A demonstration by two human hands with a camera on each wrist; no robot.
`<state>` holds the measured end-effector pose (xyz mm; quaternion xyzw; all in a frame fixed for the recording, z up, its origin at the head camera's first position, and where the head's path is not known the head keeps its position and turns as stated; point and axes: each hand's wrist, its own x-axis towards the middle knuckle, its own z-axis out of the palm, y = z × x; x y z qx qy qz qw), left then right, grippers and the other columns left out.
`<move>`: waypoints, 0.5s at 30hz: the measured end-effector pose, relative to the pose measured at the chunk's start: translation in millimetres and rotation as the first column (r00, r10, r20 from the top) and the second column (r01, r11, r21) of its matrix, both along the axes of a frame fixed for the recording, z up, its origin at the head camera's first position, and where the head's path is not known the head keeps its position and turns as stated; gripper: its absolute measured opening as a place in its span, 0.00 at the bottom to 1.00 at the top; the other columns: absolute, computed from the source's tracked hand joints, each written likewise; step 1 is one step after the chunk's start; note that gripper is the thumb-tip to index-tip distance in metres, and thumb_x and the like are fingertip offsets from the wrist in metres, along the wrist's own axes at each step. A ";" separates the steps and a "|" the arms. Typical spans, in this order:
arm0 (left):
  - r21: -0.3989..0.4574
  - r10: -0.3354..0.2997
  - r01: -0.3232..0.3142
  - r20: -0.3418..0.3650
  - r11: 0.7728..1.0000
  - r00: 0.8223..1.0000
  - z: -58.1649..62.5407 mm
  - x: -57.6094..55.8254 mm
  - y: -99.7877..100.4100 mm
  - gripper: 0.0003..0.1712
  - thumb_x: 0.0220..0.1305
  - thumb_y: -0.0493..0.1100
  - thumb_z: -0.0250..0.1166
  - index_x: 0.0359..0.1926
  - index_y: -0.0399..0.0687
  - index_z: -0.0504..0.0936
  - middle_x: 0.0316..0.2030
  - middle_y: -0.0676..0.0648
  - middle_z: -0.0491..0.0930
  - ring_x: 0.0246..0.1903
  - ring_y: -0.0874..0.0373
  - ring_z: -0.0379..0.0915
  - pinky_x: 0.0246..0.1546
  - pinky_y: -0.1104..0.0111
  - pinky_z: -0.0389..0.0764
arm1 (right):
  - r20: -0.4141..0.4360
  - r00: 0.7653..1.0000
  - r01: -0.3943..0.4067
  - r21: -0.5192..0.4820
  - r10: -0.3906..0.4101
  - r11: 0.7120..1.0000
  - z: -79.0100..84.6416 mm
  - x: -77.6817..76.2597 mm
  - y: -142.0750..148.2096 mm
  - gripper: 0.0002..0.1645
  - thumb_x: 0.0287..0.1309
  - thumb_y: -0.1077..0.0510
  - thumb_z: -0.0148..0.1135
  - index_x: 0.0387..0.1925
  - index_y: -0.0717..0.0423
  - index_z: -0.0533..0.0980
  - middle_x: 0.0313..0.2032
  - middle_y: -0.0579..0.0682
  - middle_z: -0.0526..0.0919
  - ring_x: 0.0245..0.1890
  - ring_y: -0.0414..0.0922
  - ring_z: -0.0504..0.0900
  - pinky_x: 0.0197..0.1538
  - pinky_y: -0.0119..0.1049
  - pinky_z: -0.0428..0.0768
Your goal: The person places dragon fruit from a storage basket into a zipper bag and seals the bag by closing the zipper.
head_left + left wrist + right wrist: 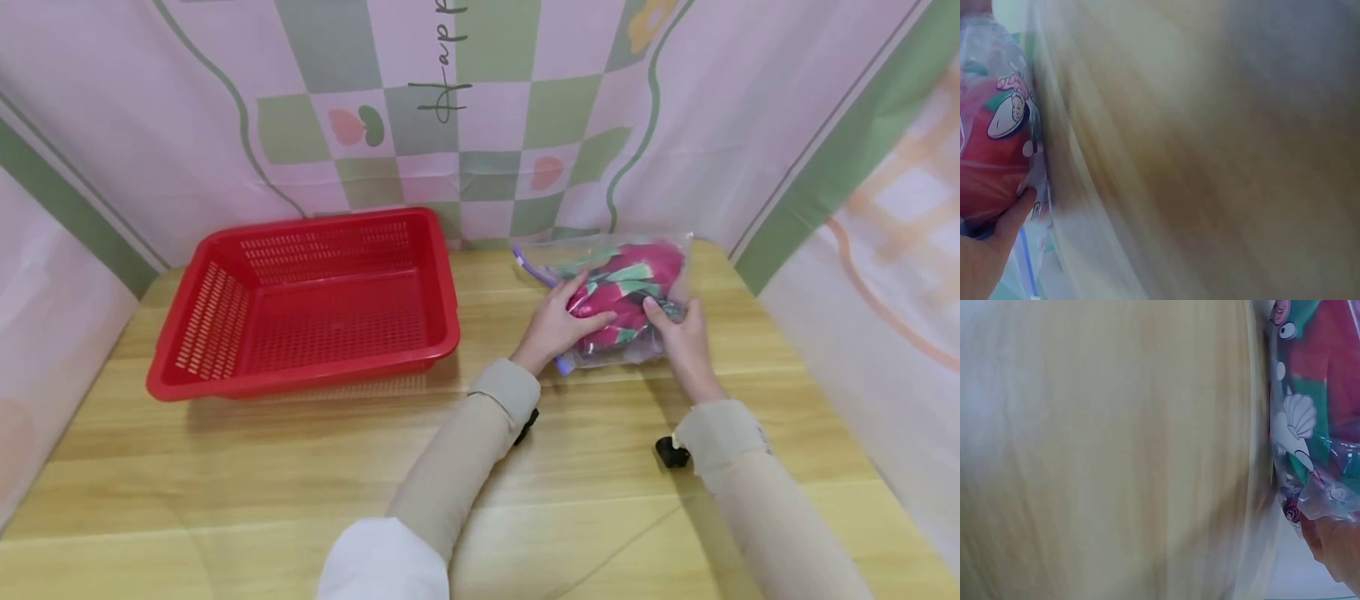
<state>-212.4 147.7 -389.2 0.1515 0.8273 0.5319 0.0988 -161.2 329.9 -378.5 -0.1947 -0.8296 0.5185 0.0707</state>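
A clear zip bag with a purple zip edge lies toward the back right of the table. Inside it is dragon fruit, pink-red with green scales. My left hand grips the bag's left part, fingers spread over the fruit and thumb across the front. On the right side, my right hand holds the bag, its thumb on top and its other fingers partly hidden. Cartoon prints show on the plastic in both wrist views. The left thumb presses against the bag's lower side in the left wrist view.
A red plastic basket with slotted walls stands left of the bag. The wooden table meets a patterned curtain at the back. Black devices sit at the left wrist and right wrist.
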 end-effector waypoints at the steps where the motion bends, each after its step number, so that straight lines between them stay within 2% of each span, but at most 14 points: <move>1: 0.005 -0.006 0.006 0.010 1.000 1.000 -0.7 -1.0 -0.4 0.49 0.50 0.64 0.70 0.72 0.72 0.56 0.72 0.47 0.57 0.70 0.46 0.58 0.67 0.54 0.66 | 0.001 1.000 0.000 0.000 0.000 1.000 -0.2 -0.1 0.0 0.43 0.64 0.37 0.51 0.62 0.68 0.53 0.52 0.51 0.65 0.61 0.53 0.63 0.69 0.51 0.61; 4: 0.011 -0.018 0.018 0.019 1.000 1.000 -1.5 -3.7 -2.7 0.51 0.50 0.62 0.70 0.73 0.68 0.55 0.73 0.47 0.57 0.70 0.47 0.57 0.68 0.54 0.64 | 0.000 1.000 -0.011 -0.004 0.011 1.000 0.2 -0.6 -1.2 0.44 0.64 0.38 0.52 0.62 0.68 0.53 0.53 0.51 0.66 0.60 0.52 0.64 0.69 0.51 0.62; 7: -0.003 -0.025 0.025 0.011 1.000 1.000 -0.1 -5.0 -5.1 0.53 0.51 0.62 0.70 0.74 0.63 0.53 0.73 0.47 0.57 0.70 0.48 0.57 0.69 0.55 0.64 | 0.016 0.998 -0.054 -0.007 0.054 0.999 2.4 -0.2 -1.8 0.47 0.64 0.36 0.50 0.65 0.68 0.50 0.60 0.61 0.64 0.64 0.57 0.63 0.70 0.54 0.60; 9: -0.017 -0.029 0.029 0.019 0.999 0.999 1.3 -4.9 -6.1 0.54 0.51 0.63 0.69 0.74 0.63 0.52 0.73 0.47 0.56 0.70 0.48 0.57 0.68 0.55 0.64 | 0.032 0.995 -0.095 -0.006 0.095 0.995 4.6 0.9 -1.1 0.50 0.64 0.35 0.49 0.68 0.68 0.46 0.66 0.67 0.58 0.67 0.61 0.59 0.71 0.57 0.58; 12: -0.050 -0.030 0.032 0.037 0.998 0.999 3.3 -3.8 -7.1 0.54 0.52 0.66 0.67 0.74 0.64 0.50 0.74 0.47 0.52 0.71 0.47 0.55 0.68 0.53 0.64 | 0.079 0.987 -0.142 0.004 0.141 0.990 8.3 2.8 1.4 0.54 0.64 0.33 0.46 0.71 0.67 0.39 0.70 0.71 0.50 0.70 0.66 0.53 0.71 0.61 0.55; 15: -0.083 -0.030 0.033 0.035 0.996 0.999 6.2 -2.0 -8.2 0.53 0.54 0.68 0.64 0.75 0.62 0.49 0.75 0.47 0.50 0.72 0.47 0.54 0.69 0.53 0.64 | 0.112 0.988 -0.113 0.016 0.111 0.993 11.5 3.5 3.8 0.56 0.64 0.33 0.45 0.73 0.66 0.35 0.71 0.71 0.46 0.70 0.67 0.52 0.70 0.62 0.56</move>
